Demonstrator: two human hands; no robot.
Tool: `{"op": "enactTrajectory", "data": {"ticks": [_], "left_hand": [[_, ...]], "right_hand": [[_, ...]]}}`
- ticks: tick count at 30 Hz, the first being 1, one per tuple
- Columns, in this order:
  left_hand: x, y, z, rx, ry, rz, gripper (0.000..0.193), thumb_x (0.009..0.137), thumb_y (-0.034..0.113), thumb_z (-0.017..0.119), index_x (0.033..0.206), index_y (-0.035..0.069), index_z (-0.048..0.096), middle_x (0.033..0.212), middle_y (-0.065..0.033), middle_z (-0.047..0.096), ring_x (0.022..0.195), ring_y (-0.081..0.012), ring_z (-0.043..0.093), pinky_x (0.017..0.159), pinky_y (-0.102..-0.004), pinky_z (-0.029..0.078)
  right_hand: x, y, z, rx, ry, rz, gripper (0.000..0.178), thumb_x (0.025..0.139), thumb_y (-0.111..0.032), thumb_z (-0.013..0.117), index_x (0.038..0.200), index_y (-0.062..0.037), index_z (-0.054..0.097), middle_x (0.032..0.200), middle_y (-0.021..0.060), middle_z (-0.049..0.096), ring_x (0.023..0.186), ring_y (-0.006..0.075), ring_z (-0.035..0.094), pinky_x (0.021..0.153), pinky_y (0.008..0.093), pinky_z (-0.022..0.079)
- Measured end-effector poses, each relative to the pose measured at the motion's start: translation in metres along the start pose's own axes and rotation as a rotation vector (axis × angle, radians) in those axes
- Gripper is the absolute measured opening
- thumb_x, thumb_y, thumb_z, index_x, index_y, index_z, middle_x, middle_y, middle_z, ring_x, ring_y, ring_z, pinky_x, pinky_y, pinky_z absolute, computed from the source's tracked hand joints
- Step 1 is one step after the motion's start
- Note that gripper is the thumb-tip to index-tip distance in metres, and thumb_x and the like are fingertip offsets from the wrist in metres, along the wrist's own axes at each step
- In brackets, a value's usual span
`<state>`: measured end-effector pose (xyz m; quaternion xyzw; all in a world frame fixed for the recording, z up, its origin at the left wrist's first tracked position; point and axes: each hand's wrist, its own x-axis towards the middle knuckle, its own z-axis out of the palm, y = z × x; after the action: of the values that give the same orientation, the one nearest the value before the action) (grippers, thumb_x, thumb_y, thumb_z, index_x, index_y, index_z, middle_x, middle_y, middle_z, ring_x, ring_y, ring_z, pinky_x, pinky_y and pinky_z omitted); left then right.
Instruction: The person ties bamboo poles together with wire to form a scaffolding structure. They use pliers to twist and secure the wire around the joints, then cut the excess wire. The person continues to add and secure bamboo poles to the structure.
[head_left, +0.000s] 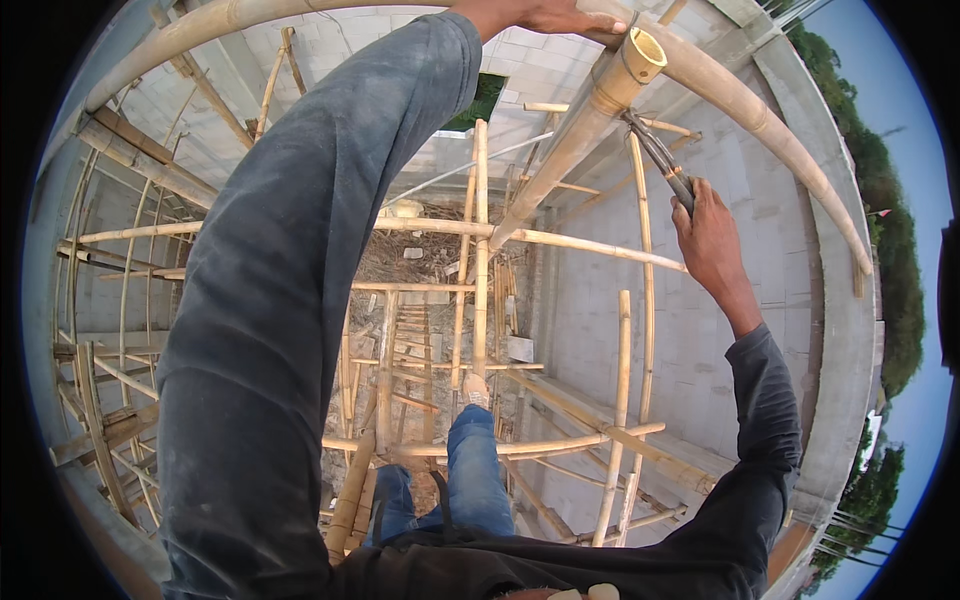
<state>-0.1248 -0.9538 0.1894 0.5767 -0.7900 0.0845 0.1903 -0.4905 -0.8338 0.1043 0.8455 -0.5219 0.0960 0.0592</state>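
An upright bamboo pole (570,145) rises toward me, its hollow cut end at the top. Behind that end crosses a long horizontal bamboo pole (745,100). My left hand (545,14), partly cut off by the upper picture edge, grips the horizontal pole just left of the joint. Dark wire (632,22) shows at this crossing. In my right hand (710,235) is a pair of pincers (655,150), held closed by the handles. Their jaws are up against the right side of the upright pole, just below its cut end; whether they bite on wire is hard to see.
I stand high on bamboo scaffolding, one foot (474,392) on a thin pole. Crosspoles (590,245) and uprights (620,400) surround me. Far below lies ground with rubble (425,260). A grey block wall (740,300) runs along the right, with trees (880,230) beyond.
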Motion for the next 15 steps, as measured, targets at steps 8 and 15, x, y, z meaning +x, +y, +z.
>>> {"op": "enactTrajectory", "data": {"ticks": [8, 15], "left_hand": [[0.001, 0.000, -0.002, 0.057, -0.025, 0.051, 0.100, 0.081, 0.089, 0.057, 0.126, 0.001, 0.071, 0.115, -0.0269, 0.074, 0.109, -0.0427, 0.071, 0.094, -0.0540, 0.055], [0.005, -0.004, 0.007, 0.094, 0.007, 0.075, 0.103, 0.076, 0.088, 0.064, 0.129, 0.000, 0.068, 0.117, -0.0272, 0.074, 0.111, -0.0437, 0.070, 0.095, -0.0540, 0.055]], "right_hand": [[0.002, -0.033, -0.013, 1.396, -0.593, 0.586, 0.040, 0.108, -0.045, 0.060, 0.107, -0.0053, 0.059, 0.064, -0.0012, 0.055, 0.048, 0.0157, 0.054, 0.046, 0.0327, 0.048], [-0.002, -0.034, 0.000, 0.855, -0.468, 0.421, 0.035, 0.099, -0.029, 0.070, 0.117, -0.0022, 0.056, 0.065, 0.0010, 0.053, 0.051, 0.0163, 0.055, 0.050, 0.0326, 0.050]]}}
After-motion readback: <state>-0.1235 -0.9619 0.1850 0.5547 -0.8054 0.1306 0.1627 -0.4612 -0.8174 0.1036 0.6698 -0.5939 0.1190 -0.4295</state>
